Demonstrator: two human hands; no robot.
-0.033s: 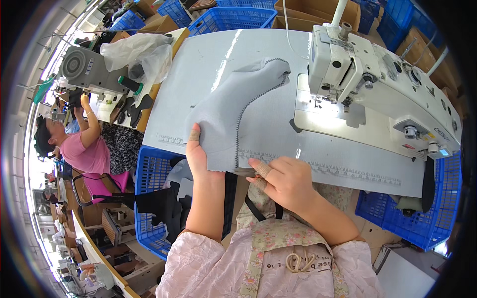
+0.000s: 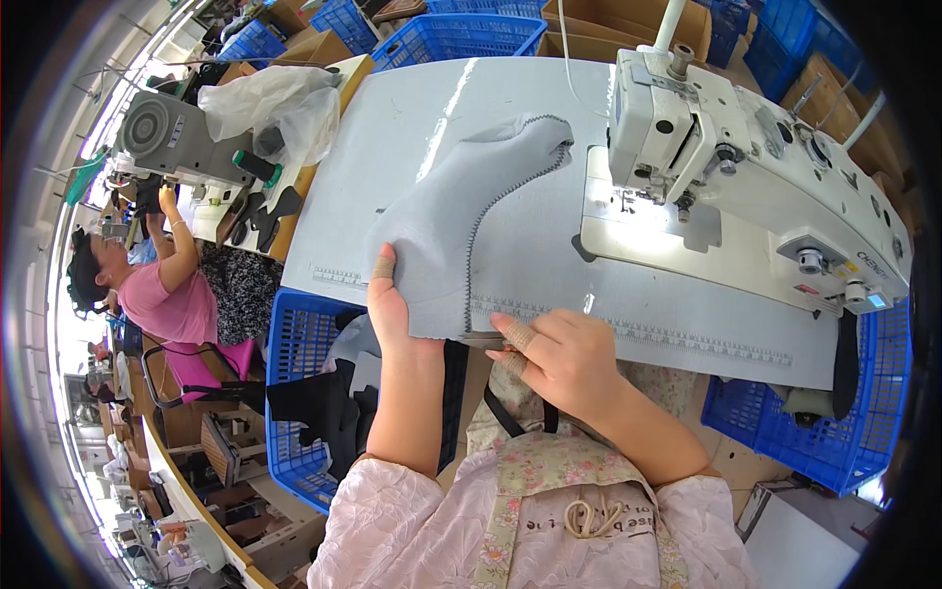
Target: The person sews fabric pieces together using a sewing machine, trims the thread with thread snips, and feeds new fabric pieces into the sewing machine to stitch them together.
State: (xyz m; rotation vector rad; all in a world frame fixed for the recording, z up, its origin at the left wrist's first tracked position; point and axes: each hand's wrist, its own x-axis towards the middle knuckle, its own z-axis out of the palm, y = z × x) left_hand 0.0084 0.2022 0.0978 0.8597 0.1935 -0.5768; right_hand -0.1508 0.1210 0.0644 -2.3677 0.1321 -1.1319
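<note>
A grey fabric piece (image 2: 437, 221), shaped like a long sleeve or sock, lies on the sewing table with dark zigzag stitching along its right edge and round its far end. My left hand (image 2: 391, 309) grips its near left part, the thumb on top and the other fingers hidden underneath. My right hand (image 2: 569, 358) is closed at the table's front edge, just right of the fabric's near corner. Thumb and forefinger are pressed together there, and a small orange bit shows between them, too little to name. Tan finger wraps cover some fingers.
A white sewing machine (image 2: 677, 137) with a lit needle area stands at the right. A ruler strip (image 2: 667, 334) runs along the table's front. Blue baskets (image 2: 294, 461) flank me, the left one holding dark pieces. Another person (image 2: 172, 294) works at a machine on the left.
</note>
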